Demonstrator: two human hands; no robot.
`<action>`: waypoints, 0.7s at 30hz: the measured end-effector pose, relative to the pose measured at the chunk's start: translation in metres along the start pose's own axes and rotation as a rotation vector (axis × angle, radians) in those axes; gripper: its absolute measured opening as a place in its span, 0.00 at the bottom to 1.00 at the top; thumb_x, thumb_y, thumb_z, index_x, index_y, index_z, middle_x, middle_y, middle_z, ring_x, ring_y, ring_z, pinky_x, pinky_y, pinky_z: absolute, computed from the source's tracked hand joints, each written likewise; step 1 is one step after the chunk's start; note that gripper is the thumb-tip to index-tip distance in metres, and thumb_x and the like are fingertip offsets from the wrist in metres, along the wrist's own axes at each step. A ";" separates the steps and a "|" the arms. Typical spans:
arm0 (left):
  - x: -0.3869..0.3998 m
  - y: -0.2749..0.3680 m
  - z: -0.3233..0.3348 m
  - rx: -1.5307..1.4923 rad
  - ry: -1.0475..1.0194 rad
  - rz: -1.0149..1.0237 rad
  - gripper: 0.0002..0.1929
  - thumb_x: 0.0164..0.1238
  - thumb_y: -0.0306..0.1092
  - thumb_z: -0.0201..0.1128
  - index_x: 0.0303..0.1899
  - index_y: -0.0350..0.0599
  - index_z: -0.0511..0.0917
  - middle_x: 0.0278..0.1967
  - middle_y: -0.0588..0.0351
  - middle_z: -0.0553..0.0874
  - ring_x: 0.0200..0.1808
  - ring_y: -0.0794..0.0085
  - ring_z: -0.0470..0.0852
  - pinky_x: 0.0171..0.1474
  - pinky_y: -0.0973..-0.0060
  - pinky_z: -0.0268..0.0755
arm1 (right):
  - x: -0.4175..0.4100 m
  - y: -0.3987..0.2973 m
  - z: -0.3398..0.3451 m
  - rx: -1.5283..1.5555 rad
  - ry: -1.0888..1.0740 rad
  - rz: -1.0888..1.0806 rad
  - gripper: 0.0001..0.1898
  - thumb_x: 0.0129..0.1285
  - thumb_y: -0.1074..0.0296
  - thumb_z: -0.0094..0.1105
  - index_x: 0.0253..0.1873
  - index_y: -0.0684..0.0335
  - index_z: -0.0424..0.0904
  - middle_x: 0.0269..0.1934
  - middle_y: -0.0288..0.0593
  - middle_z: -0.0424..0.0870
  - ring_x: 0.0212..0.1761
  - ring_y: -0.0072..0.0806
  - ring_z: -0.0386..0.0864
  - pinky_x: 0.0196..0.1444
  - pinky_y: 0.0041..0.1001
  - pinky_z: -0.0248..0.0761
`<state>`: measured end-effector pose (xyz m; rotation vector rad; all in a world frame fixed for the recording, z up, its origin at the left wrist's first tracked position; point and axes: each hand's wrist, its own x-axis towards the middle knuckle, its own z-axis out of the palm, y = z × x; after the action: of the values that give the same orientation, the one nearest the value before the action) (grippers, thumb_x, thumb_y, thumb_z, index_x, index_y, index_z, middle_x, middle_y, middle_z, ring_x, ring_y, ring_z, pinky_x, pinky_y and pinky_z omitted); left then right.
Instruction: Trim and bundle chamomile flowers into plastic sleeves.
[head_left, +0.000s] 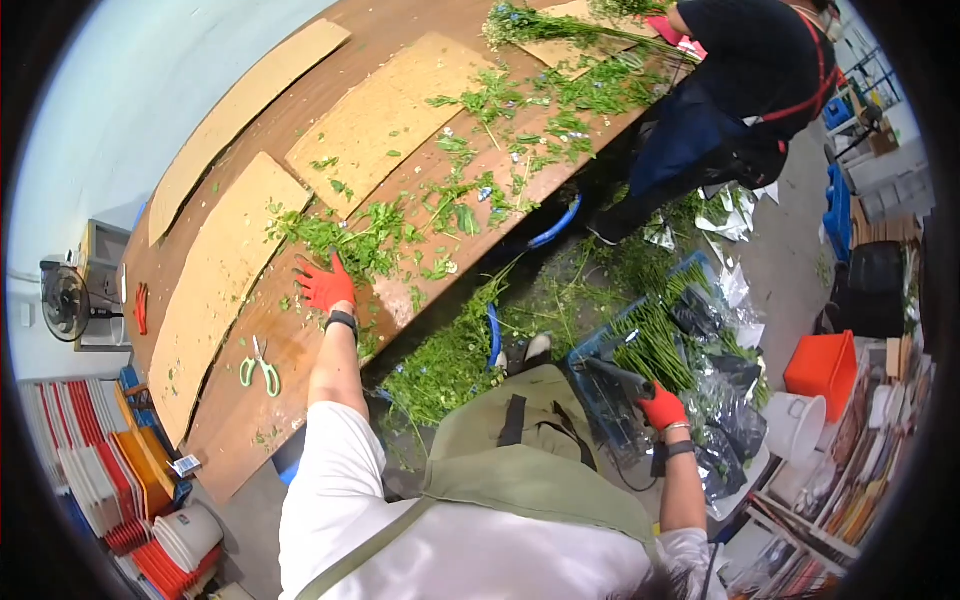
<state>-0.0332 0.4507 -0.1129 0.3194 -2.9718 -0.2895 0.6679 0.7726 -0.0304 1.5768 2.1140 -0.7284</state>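
My left hand (328, 287), in a red glove, is spread over the wooden table (300, 360) at the near edge of a heap of leafy trimmings (360, 244). Scissors with pale green handles (260, 369) lie spread apart on the table, nearer me than that hand. My right hand (664, 407), also red-gloved, is low on my right with its fingers curled. It is beside a blue crate (581, 364) holding bundles of green stems (652, 349) and clear plastic wrapping (724, 409). A dark bar-like thing (619, 375) reaches up to this hand; whether I grip it is unclear.
Cardboard sheets (382, 124) lie along the table. At its far end a co-worker (742, 82) handles a flower bunch (525, 26). Cut greenery (450, 375) is heaped below the table edge. An orange bin (821, 375) and a white bucket (795, 424) stand right.
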 end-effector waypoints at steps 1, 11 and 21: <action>0.015 0.002 0.012 -0.041 -0.041 -0.065 0.52 0.73 0.77 0.54 0.86 0.51 0.53 0.82 0.41 0.63 0.76 0.42 0.69 0.76 0.37 0.56 | 0.006 -0.005 -0.010 -0.051 -0.112 -0.028 0.33 0.65 0.46 0.69 0.70 0.58 0.79 0.53 0.56 0.91 0.54 0.52 0.88 0.56 0.46 0.81; -0.104 0.185 0.026 -0.299 -0.135 0.691 0.43 0.72 0.62 0.65 0.82 0.52 0.64 0.77 0.45 0.73 0.80 0.44 0.64 0.84 0.40 0.40 | 0.121 -0.123 -0.080 -0.475 -0.248 -0.316 0.30 0.67 0.38 0.63 0.60 0.59 0.85 0.51 0.57 0.91 0.54 0.54 0.87 0.57 0.48 0.80; -0.133 0.242 0.018 -0.126 -0.256 0.671 0.50 0.63 0.59 0.73 0.82 0.46 0.63 0.78 0.40 0.70 0.81 0.41 0.63 0.85 0.41 0.39 | 0.267 -0.144 -0.098 -0.513 0.013 -0.337 0.28 0.68 0.40 0.64 0.63 0.54 0.80 0.53 0.53 0.88 0.52 0.53 0.87 0.55 0.60 0.76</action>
<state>0.0456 0.7153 -0.0961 -0.7680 -3.0560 -0.4492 0.4538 1.0009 -0.0892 0.9708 2.3575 -0.2334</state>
